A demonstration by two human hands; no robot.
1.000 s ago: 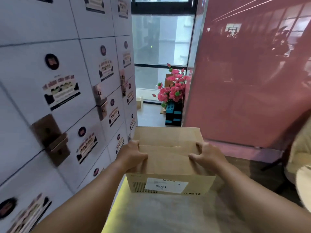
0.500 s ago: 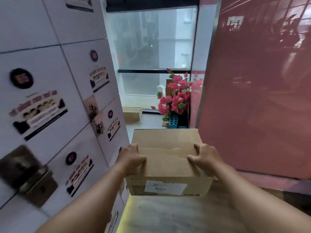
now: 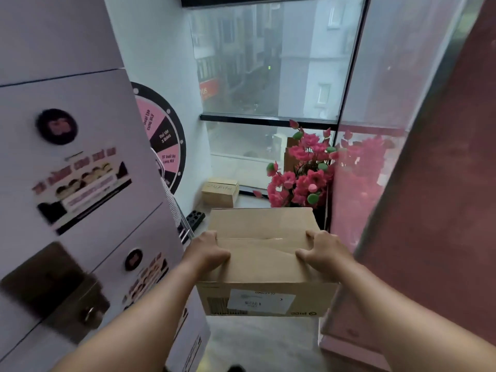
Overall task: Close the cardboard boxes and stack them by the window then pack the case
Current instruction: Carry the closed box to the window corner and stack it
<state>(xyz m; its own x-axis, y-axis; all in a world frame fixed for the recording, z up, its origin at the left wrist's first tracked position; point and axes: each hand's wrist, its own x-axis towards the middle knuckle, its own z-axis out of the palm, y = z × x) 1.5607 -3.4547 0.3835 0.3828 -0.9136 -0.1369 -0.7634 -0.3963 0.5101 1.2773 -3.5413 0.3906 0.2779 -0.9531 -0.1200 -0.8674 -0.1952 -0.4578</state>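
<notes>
I carry a closed brown cardboard box [image 3: 264, 260] in front of me, its white label facing me. My left hand [image 3: 208, 251] grips its left top edge, thumb lying on the closed flap. On the opposite top edge my right hand [image 3: 323, 251] grips the same way. A smaller closed cardboard box [image 3: 220, 191] sits on the floor ahead, against the window [image 3: 271, 76]. The case is not in view.
White lockers [image 3: 80, 183] with stickers and brass locks line the left side. A pink and black prize wheel [image 3: 162, 138] leans in the left corner. Pink artificial flowers [image 3: 303, 173] stand right of the small box. A glossy pink wall [image 3: 429, 197] closes the right side.
I have walked down the corridor toward the window with the box held the same way. The small box, the flowers and the window are nearer, and the prize wheel has come into view.
</notes>
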